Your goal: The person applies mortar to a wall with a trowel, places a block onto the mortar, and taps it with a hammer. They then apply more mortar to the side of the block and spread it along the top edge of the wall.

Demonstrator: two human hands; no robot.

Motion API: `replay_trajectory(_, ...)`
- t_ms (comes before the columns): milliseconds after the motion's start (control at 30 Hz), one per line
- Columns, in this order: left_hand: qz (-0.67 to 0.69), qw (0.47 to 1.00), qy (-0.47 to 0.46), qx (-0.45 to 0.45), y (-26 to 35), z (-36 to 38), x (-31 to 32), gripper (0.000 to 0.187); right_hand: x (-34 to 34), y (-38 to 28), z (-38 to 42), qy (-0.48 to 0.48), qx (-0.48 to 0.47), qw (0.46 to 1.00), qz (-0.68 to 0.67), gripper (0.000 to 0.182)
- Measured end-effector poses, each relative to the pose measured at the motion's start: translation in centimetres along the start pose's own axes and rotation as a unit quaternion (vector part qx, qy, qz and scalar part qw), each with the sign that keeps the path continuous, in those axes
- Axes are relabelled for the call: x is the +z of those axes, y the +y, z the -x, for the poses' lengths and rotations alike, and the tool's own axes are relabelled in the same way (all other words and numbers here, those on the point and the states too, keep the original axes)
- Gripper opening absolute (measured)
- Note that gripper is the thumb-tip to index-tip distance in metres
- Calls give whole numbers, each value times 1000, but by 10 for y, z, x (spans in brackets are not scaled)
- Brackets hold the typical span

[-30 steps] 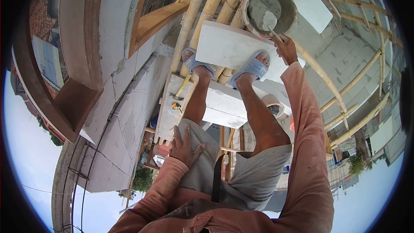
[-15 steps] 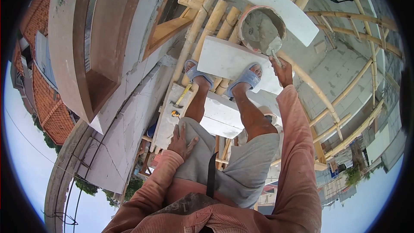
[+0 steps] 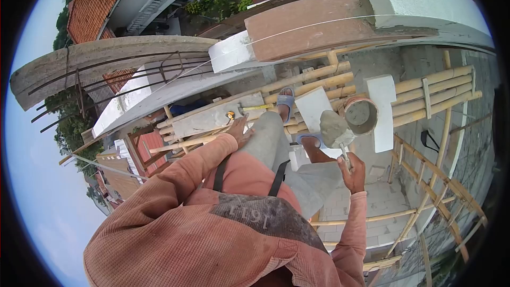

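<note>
Mortar [image 3: 333,126] lies in a thick heap on the trowel [image 3: 345,154], just beside the bucket [image 3: 375,111] in this view, and it could slide off if the wrist turns or the blade tilts. The grip of the right hand [image 3: 352,172] is closed around the handle, while the left hand [image 3: 243,132] rests with spread fingers on the leg, holding nothing. A spill might fall on the white slab [image 3: 313,107] or on the nearby sandal [image 3: 308,138], and a wet sole would probably slip. Bamboo poles [image 3: 435,90] have gaps between them, so a foot could be caught there. Another white block [image 3: 382,114] stands close behind the bucket and limits the room; a tape measure [image 3: 230,115] and a yellow-handled tool [image 3: 256,107] lie near the left hand.
</note>
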State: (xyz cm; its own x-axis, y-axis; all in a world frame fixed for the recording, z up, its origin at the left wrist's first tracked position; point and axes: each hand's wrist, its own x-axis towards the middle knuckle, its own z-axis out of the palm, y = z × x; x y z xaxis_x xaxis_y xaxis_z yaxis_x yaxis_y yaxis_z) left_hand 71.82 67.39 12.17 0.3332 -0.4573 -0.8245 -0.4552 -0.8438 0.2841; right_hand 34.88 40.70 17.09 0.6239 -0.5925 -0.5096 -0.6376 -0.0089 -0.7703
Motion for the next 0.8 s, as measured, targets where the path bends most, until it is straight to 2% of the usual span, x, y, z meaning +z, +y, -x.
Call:
replay_trajectory(33,14,1000,18,1,-9,4,0,80,8,-26,-9,-8,-29,1000,8,30)
replay_trajectory(67,84,996,18,-38,-17,11,1,80,19,-49,-22,-14,-59,998,16,31)
replay_trajectory(100,92,994,29,-50,-25,15,1,81,31,-71,-35,-31,-76,997,-2,32)
replay_trajectory(200,136,984,37,-109,-53,34,10,85,75,-126,-76,-99,-95,990,18,34)
replay_trajectory(267,142,982,41,-121,-70,45,19,85,110,-158,-98,-45,-164,985,23,35)
replay_trajectory(367,160,976,50,-140,-86,58,32,86,142,-202,-131,-33,-176,981,81,34)
replay_trajectory(467,162,975,65,-139,-99,65,49,86,169,-234,-158,-100,-123,980,121,38)
replay_trajectory(667,216,964,74,-137,-115,65,57,86,237,-242,-165,-71,-114,987,83,37)
replay_trajectory(800,206,965,53,-153,-111,58,38,86,238,-270,-153,-68,-45,995,55,42)
